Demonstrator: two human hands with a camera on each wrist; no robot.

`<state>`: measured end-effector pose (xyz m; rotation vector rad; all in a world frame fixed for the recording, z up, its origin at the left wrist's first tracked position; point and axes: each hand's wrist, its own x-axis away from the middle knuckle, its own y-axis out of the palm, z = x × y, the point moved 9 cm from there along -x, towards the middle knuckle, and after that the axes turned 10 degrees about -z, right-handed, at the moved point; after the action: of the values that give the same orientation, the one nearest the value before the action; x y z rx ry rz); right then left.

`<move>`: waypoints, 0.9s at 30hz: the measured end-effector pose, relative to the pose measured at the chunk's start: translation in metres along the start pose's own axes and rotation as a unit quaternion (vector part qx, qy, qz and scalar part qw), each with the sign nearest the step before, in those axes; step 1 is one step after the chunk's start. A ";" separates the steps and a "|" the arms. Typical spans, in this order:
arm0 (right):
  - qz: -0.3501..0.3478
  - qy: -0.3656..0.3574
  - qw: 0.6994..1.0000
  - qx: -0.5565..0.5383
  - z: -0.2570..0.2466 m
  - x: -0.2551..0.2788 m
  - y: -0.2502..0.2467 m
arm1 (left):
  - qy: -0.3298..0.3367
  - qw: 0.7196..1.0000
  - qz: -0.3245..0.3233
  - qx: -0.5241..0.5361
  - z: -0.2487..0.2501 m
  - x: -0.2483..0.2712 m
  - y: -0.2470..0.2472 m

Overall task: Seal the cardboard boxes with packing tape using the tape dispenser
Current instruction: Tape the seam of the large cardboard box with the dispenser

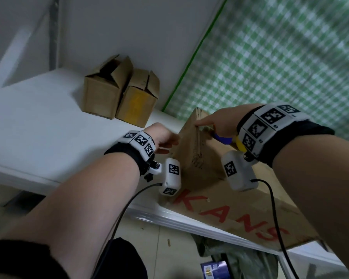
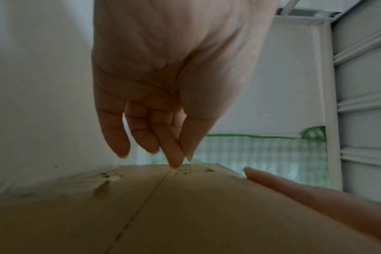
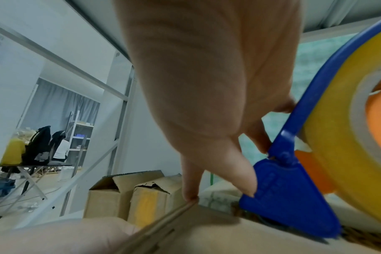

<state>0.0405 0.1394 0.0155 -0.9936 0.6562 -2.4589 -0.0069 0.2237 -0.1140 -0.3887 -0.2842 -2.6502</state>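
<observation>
Holding the tape dispenser (image 3: 294,194) in my right hand (image 1: 228,121), I keep thumb and curled back fingers on its blue frame while the index finger stretches out and presses the raised flap edge of the cardboard box (image 1: 191,150). That, I judge, keeps the flap from springing up while the yellow tape roll (image 3: 342,137) stays ready just beside the seam. My left hand (image 1: 163,137) is spread loose, fingers (image 2: 174,154) hanging straight, with the fingertips touching the box top near its centre line; it pinches nothing and seems to steady the panel from the other side.

The box sits at the near right edge of the white counter (image 1: 38,121), on a flat cardboard sheet with red letters (image 1: 240,214) that overhangs that edge. Two more boxes (image 1: 119,93), flaps still open, stand together toward the far edge against the wall, well apart from my hands. A green checked cloth (image 1: 280,57) borders the counter on the right, close behind the dispenser, so room for a pull is tight there; the bare counter to the left is the freer side. Whether tape already touches the cardboard, I cannot tell.
</observation>
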 end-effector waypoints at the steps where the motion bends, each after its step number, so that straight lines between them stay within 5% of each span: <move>1: -0.004 0.002 1.000 0.000 -0.001 0.001 0.000 | 0.000 1.000 -0.003 -0.003 0.001 0.000 0.001; 15: 0.002 -0.027 0.997 0.075 -0.020 -0.002 0.004 | -0.044 0.995 -0.084 0.005 -0.002 -0.006 0.000; 21: 0.011 -0.031 0.997 0.064 -0.018 -0.011 0.007 | -0.026 0.997 -0.014 -0.078 0.011 0.001 -0.030; 24: -0.007 -0.030 0.999 0.041 -0.016 -0.010 0.010 | 0.029 0.990 -0.131 0.037 0.031 0.009 -0.007; 27: 0.015 -0.026 0.999 -0.043 -0.011 -0.008 0.009 | 0.055 0.967 -0.247 0.016 0.050 0.027 0.033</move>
<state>0.0390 0.1390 -0.0010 -1.0688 0.7601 -2.3883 -0.0040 0.1969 -0.0537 -0.1736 -0.4364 -3.1356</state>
